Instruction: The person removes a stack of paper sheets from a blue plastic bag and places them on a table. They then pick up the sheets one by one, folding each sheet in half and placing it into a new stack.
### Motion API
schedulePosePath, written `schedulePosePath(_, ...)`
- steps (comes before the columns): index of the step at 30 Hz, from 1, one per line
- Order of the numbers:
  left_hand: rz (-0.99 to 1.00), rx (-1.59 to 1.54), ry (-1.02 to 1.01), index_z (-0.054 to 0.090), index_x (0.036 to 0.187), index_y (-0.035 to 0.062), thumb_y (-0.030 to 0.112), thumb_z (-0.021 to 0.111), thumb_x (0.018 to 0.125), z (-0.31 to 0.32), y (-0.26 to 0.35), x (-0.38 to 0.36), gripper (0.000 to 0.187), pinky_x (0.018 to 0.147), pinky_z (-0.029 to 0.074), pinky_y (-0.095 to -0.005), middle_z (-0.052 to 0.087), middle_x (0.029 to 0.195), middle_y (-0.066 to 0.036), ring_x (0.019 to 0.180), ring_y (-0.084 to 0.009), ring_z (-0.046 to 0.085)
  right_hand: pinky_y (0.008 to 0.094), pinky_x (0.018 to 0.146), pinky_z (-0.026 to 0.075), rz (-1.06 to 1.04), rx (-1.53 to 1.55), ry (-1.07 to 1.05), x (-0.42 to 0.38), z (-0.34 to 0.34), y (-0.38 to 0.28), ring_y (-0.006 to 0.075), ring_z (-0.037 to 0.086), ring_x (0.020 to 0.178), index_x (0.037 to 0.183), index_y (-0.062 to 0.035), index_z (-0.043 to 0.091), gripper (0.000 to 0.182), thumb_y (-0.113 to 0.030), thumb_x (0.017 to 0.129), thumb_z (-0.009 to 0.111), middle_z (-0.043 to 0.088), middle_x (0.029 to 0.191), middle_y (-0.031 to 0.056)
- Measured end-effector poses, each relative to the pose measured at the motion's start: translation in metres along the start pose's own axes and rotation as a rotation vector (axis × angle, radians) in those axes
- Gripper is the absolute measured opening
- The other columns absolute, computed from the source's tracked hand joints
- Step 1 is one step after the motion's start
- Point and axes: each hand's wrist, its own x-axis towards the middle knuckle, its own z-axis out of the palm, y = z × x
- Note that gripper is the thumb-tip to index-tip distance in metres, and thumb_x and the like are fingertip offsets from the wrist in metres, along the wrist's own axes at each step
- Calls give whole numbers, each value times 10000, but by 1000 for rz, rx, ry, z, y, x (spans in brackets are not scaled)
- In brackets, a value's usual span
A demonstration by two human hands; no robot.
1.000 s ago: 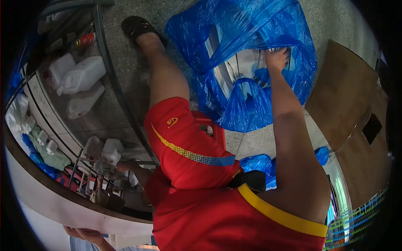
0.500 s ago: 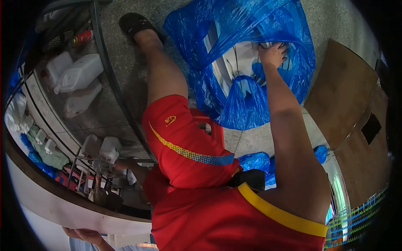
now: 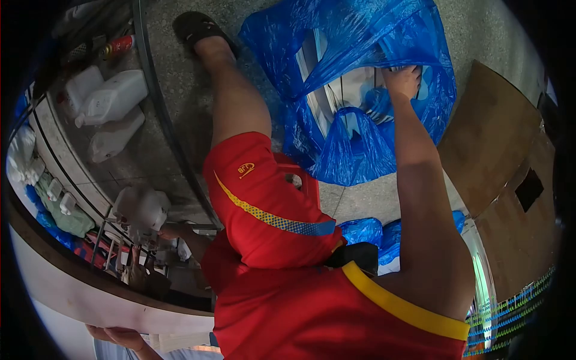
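My right hand [image 3: 402,82] reaches into a large blue plastic bag [image 3: 360,45] on the floor, its fingers curled among white and blue flat pieces [image 3: 359,86]. The bag's edge partly covers the fingers, so what they hold is hidden. Tied-up blue plastic [image 3: 354,153] hangs at the near side of the bag's opening. At the bottom left, my left hand [image 3: 123,338] has its fingers stretched out by the edge of a white surface [image 3: 120,309], with nothing visible in it.
White plastic jugs [image 3: 117,99] and a red can [image 3: 118,46] lie left of a metal bar [image 3: 157,102]. Brown cardboard [image 3: 489,138] is on the right. A red stool [image 3: 311,187] shows beside my leg. More blue bags [image 3: 363,232] lie nearer my body.
My right hand has shifted slightly right and down in the bag, and its fingers look more curled. More striped edges show beside it. The whole view has shifted slightly.
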Motion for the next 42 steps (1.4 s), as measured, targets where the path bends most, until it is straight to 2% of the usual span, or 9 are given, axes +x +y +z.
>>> schedulePosePath(8, 45, 59, 1, 319, 1376, -30, 374, 321, 958, -2, 2, 0, 581, 1023, 401, -405, 385, 1366, -165, 1254, -268, 446, 575, 1069, 327, 170, -94, -46, -9, 8, -14, 486, 389, 1272, 1448, -59, 233, 1180, -688, 598, 757, 386, 1405, 243)
schedulePosePath(13, 36, 34, 8, 319, 1374, -36, 380, 319, 966, 1, 4, 0, 582, 1023, 404, -405, 387, 1358, -172, 1251, -271, 446, 531, 1080, 328, -61, 171, -108, 22, 37, 48, 463, 387, 1285, 1427, -53, 284, 1110, -639, 623, 776, 442, 1362, 246)
schedulePosePath(20, 46, 71, 2, 331, 1364, -14, 439, 339, 961, -3, 3, 1, 606, 1028, 405, -421, 393, 1353, -162, 1256, -270, 445, 488, 997, 429, -110, 45, 29, 13, 11, 39, 433, 464, 1233, 1375, -27, 368, 987, -557, 654, 785, 471, 1345, 249)
schedulePosePath(26, 53, 161, -33, 333, 1365, 8, 450, 348, 952, -15, -13, 2, 605, 1054, 390, -428, 403, 1356, -153, 1266, -261, 436, 465, 976, 447, -16, 134, -332, 40, -29, 51, 422, 538, 1149, 1258, -30, 521, 773, -506, 698, 762, 500, 1330, 269)
schedulePosePath(29, 37, 103, -15, 337, 1365, 15, 448, 347, 949, -10, -10, 4, 599, 1055, 388, -426, 405, 1359, -148, 1266, -260, 436, 473, 938, 474, -30, 67, -205, 52, 20, 74, 424, 577, 1100, 1248, -51, 555, 699, -504, 741, 719, 567, 1265, 258)
schedulePosePath(31, 6, 37, 5, 334, 1366, 10, 451, 341, 949, -10, -10, 3, 606, 1058, 384, -422, 405, 1358, -149, 1266, -262, 436, 474, 899, 498, -467, -254, 102, 59, 59, 91, 418, 610, 1054, 1279, -47, 543, 699, -508, 771, 676, 631, 1161, 245)
schedulePosePath(35, 55, 100, -13, 334, 1367, 3, 440, 335, 953, -11, -9, 0, 602, 1062, 378, -420, 403, 1358, -154, 1267, -259, 435, 478, 866, 516, -513, -211, 159, 60, 49, 82, 413, 642, 978, 1174, -58, 635, 482, -429, 878, 555, 668, 1096, 207)
schedulePosePath(37, 51, 92, -12, 328, 1374, -4, 427, 327, 959, -12, -15, 1, 598, 1057, 379, -415, 402, 1358, -157, 1273, -258, 430, 461, 884, 516, -238, -160, -203, 70, 57, 88, 406, 632, 1036, 1176, -71, 643, 602, -525, 781, 658, 668, 1115, 209)
schedulePosePath(42, 66, 91, -9, 302, 1396, -24, 413, 326, 970, -10, -12, 1, 611, 1048, 375, -398, 390, 1377, -168, 1262, -256, 432, 453, 888, 515, -86, -173, -244, 53, -5, 35, 395, 639, 1031, 1084, -55, 687, 576, -548, 791, 632, 664, 1137, 199)
